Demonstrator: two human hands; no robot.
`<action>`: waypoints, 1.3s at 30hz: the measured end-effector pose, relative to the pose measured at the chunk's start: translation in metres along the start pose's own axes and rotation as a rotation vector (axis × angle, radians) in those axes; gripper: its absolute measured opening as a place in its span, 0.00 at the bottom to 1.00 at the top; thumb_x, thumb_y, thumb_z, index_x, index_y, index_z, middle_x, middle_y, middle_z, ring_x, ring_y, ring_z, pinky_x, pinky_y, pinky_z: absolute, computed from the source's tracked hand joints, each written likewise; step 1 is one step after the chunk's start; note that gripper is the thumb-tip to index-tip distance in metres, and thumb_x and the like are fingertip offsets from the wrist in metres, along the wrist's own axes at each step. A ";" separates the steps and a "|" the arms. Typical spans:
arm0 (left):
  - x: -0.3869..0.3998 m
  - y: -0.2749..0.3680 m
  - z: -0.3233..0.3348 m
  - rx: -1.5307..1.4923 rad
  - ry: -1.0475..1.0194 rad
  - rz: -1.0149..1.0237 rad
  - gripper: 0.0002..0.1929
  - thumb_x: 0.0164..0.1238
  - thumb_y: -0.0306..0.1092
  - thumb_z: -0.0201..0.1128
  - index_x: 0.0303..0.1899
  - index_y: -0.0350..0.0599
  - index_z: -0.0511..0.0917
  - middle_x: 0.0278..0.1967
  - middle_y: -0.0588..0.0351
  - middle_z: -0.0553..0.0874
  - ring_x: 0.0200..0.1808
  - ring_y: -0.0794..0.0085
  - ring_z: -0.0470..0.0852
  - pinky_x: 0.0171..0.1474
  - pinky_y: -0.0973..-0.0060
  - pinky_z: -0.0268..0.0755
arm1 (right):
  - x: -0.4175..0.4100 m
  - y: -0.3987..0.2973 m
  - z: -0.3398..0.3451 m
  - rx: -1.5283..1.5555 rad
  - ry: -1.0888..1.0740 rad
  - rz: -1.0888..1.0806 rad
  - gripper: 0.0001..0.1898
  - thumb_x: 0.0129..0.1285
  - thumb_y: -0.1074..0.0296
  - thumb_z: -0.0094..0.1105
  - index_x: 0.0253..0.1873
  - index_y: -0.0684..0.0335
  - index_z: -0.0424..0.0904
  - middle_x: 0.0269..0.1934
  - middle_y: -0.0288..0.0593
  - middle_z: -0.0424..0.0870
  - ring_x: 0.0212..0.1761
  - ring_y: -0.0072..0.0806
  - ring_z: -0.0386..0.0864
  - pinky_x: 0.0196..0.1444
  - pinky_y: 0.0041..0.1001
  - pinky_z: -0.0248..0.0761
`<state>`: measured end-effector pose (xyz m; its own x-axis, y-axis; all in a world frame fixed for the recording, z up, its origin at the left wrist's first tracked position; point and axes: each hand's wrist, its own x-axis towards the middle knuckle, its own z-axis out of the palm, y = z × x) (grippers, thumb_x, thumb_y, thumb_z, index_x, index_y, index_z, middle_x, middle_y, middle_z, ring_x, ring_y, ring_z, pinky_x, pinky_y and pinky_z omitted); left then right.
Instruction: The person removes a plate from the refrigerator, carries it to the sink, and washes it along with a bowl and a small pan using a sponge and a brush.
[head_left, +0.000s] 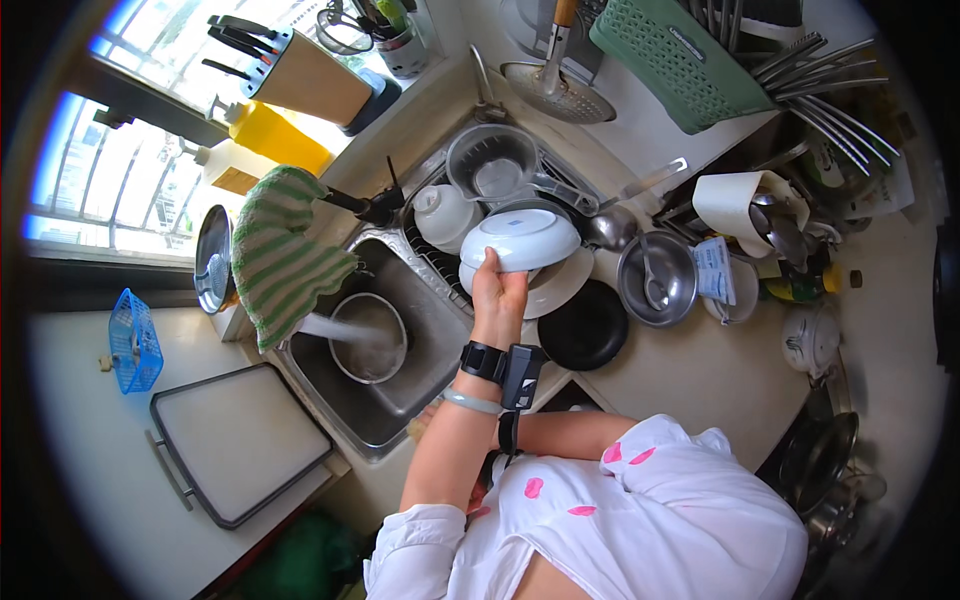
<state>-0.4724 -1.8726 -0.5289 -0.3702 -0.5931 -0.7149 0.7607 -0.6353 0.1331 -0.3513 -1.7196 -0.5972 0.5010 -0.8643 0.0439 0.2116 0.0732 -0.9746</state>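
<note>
My left hand (501, 289) grips an upturned white bowl (520, 231) by its near edge, thumb against its outside. The bowl is at the dish rack, over other white dishes; whether it touches them I cannot tell. Crossing beneath the left forearm, my right arm ends in my right hand (430, 412) at the sink's near rim. Mostly hidden, that hand appears to hold a yellowish sponge-like thing (416, 429). Water runs into a round pot (368, 337) in the steel sink (429, 352). A green-and-white striped cloth (281, 247) hangs over the faucet.
A clear-handled pan (493, 161) and white bowls (442, 214) crowd the rack (427, 259). Right of it are a black round dish (583, 324) and a steel bowl (645, 292) with a spoon. A framed board (240, 442) lies left; a knife block (311, 75) stands on the sill.
</note>
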 end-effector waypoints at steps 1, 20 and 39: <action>-0.001 -0.001 0.000 0.003 0.019 -0.019 0.19 0.73 0.31 0.49 0.61 0.37 0.62 0.62 0.46 0.69 0.64 0.56 0.67 0.68 0.51 0.55 | -0.002 0.001 0.000 0.002 0.009 -0.003 0.25 0.59 0.53 0.59 0.58 0.59 0.71 0.59 0.46 0.69 0.63 0.35 0.65 0.66 0.35 0.56; -0.024 0.025 -0.033 0.788 -0.134 -0.307 0.19 0.69 0.38 0.57 0.51 0.30 0.68 0.48 0.42 0.78 0.53 0.56 0.78 0.59 0.64 0.71 | 0.008 0.024 0.009 -0.311 0.049 -0.066 0.29 0.56 0.49 0.59 0.63 0.50 0.69 0.64 0.48 0.64 0.66 0.40 0.60 0.65 0.40 0.54; -0.070 0.025 -0.110 2.301 -0.770 -0.100 0.18 0.65 0.37 0.59 0.48 0.31 0.74 0.43 0.39 0.81 0.43 0.52 0.81 0.48 0.67 0.72 | -0.001 0.122 0.050 -0.734 0.236 -0.299 0.28 0.61 0.57 0.51 0.66 0.57 0.59 0.66 0.48 0.61 0.67 0.42 0.59 0.71 0.39 0.46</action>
<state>-0.3684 -1.7924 -0.5508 -0.7996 -0.2033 -0.5651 -0.5985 0.3476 0.7218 -0.2844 -1.6852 -0.7048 0.3034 -0.8837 0.3565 -0.3354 -0.4492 -0.8281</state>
